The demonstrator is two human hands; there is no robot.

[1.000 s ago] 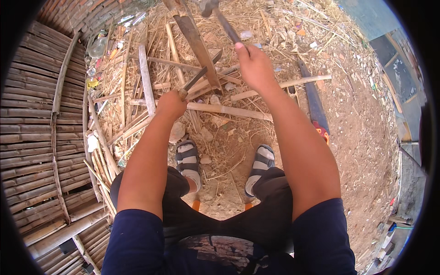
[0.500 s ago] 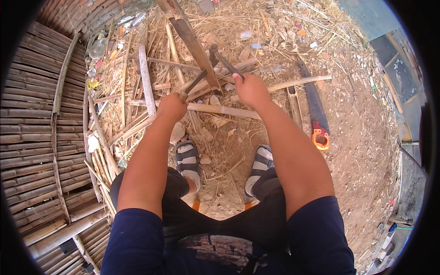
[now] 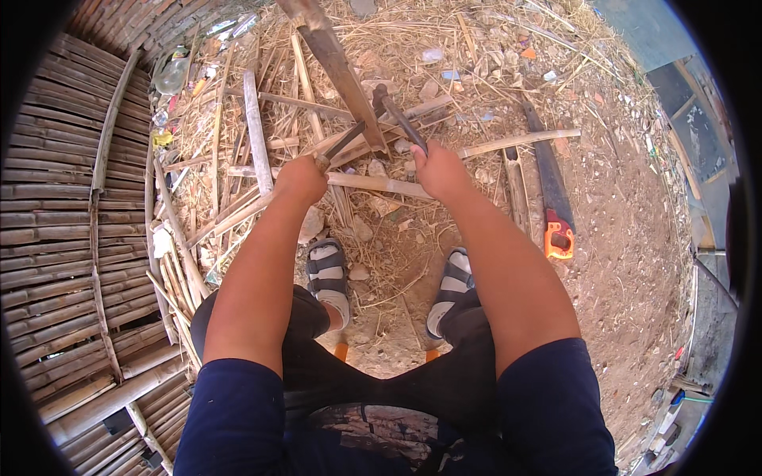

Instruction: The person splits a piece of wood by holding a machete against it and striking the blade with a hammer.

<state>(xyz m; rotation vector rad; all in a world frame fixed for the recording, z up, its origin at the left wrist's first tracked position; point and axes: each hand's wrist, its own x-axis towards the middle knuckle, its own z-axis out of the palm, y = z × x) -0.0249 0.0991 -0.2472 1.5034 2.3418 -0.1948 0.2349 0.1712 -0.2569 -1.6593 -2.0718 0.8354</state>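
My left hand (image 3: 302, 180) is closed round the wooden handle of what looks like a chisel (image 3: 347, 143), its dark flat blade angled up to the right. The blade's far end meets the edge of a long brown wooden piece (image 3: 335, 70), which slants down from the top of the view. In my right hand (image 3: 441, 173) is the dark handle of a hammer (image 3: 403, 123). The hammer's head is close to the right edge of that wooden piece; whether they touch, I cannot tell.
A handsaw (image 3: 548, 174) with an orange handle lies on the ground to the right. Bamboo strips (image 3: 254, 131), straw and stones are strewn ahead. A bamboo slat wall (image 3: 59, 214) stands on the left. My sandalled feet (image 3: 327, 274) are below my hands.
My right hand and the hammer have shifted slightly nearer and to the right. My left hand and the chisel have barely moved. The view has shifted a little.
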